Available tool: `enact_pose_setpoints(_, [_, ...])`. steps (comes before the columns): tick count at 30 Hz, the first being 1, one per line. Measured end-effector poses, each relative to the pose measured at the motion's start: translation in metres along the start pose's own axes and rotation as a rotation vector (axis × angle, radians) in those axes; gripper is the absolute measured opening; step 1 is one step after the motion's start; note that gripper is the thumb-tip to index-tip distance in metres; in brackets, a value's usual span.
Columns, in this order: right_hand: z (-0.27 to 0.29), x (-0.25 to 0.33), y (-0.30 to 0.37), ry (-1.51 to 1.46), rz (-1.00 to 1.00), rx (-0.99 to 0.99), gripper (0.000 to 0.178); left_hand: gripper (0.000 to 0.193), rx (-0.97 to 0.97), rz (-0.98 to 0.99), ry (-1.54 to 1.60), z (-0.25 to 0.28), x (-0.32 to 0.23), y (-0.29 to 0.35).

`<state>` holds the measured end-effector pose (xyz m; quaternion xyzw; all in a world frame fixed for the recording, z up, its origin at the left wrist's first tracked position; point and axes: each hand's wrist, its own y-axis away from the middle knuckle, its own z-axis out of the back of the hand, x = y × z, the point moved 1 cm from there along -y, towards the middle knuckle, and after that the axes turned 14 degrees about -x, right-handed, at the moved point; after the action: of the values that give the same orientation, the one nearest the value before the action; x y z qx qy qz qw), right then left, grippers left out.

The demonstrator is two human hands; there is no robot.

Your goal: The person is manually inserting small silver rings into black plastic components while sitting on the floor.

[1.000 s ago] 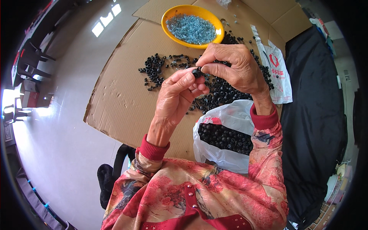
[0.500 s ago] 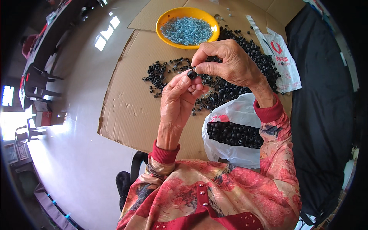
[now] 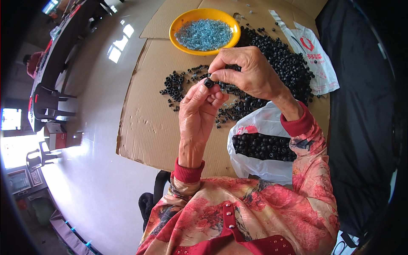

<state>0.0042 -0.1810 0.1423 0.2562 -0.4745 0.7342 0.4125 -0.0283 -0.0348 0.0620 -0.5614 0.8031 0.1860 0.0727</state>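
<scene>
My left hand (image 3: 194,111) holds a small black round piece (image 3: 208,83) with a hollow in its face, between thumb and fingertips. Thumb and forefinger of my right hand (image 3: 251,75) pinch together at the top of that piece; whatever they grip is too small to make out. Both hands are raised over a cardboard sheet (image 3: 148,93). Beneath and beyond them lies a large pile of similar black pieces (image 3: 284,61), with a smaller scatter of black parts (image 3: 174,83) to the left.
A yellow plate (image 3: 173,40) of small clear bluish pieces (image 3: 204,35) stands at the far side. Close to my right forearm, an opened white plastic bag (image 3: 240,163) holds more black pieces (image 3: 265,145). Another white bag (image 3: 321,78) lies flat at the far right, beside black cloth (image 3: 361,127).
My hands keep the same grip on the black piece, and my right fingertips have shifted slightly at its top. The whole view has tilted a little.
</scene>
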Motion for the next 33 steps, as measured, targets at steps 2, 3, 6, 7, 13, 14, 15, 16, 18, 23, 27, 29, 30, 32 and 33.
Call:
enact_pose_setpoints(2, [-0.003, 0.006, 0.004, 0.206, 0.249, -0.085, 0.007, 0.023, -0.021, -0.021, 0.001, -0.001, 0.001, 0.0])
enact_pose_setpoints(3, [-0.003, 0.008, 0.007, 0.208, 0.249, -0.086, 0.007, 0.023, -0.019, -0.021, 0.001, -0.002, 0.001, 0.0])
enact_pose_setpoints(6, [0.001, 0.009, 0.014, 0.337, 0.342, -0.081, 0.025, 0.023, -0.033, -0.014, -0.042, -0.003, 0.004, -0.001])
enact_pose_setpoints(7, [-0.001, 0.006, 0.014, 0.349, 0.335, -0.084, 0.025, 0.024, -0.052, 0.0, -0.008, -0.001, 0.005, -0.002])
enact_pose_setpoints(13, [-0.012, 0.002, 0.016, 0.445, 0.516, -0.137, 0.022, 0.027, 0.064, 0.04, 0.055, 0.003, 0.004, -0.003])
enact_pose_setpoints(14, [-0.013, 0.001, 0.017, 0.438, 0.52, -0.138, 0.022, 0.026, 0.014, 0.049, 0.026, 0.003, 0.007, -0.004])
enact_pose_setpoints(15, [-0.009, 0.001, 0.02, 0.439, 0.52, -0.151, 0.022, 0.026, -0.038, 0.058, 0.006, 0.0, 0.011, -0.002])
enact_pose_setpoints(16, [-0.008, 0.001, 0.022, 0.44, 0.52, -0.163, 0.021, 0.025, -0.017, 0.065, 0.05, 0.001, 0.011, -0.002])
enact_pose_setpoints(18, [-0.009, -0.001, 0.02, 0.461, 0.55, -0.14, 0.021, 0.025, -0.072, 0.043, 0.027, -0.004, 0.009, 0.0])
enact_pose_setpoints(23, [-0.008, -0.004, 0.022, 0.46, 0.61, -0.114, 0.021, 0.022, -0.112, 0.038, 0.021, -0.001, 0.013, 0.0])
enact_pose_setpoints(27, [-0.007, -0.006, 0.025, 0.413, 0.567, -0.128, 0.022, 0.021, -0.146, 0.045, 0.014, -0.001, 0.015, 0.0])
enact_pose_setpoints(29, [-0.007, -0.005, 0.027, 0.407, 0.577, -0.145, 0.021, 0.02, -0.166, 0.05, 0.013, -0.004, 0.016, 0.002])
enact_pose_setpoints(30, [-0.008, -0.008, 0.027, 0.397, 0.559, -0.16, 0.021, 0.02, -0.176, 0.047, 0.031, -0.005, 0.016, 0.001])
enact_pose_setpoints(32, [-0.009, -0.013, 0.027, 0.387, 0.535, -0.176, 0.021, 0.02, -0.189, 0.048, 0.047, -0.003, 0.017, -0.002])
enact_pose_setpoints(33, [-0.011, -0.012, 0.028, 0.384, 0.557, -0.17, 0.021, 0.021, -0.169, 0.046, 0.049, -0.002, 0.017, 0.0])
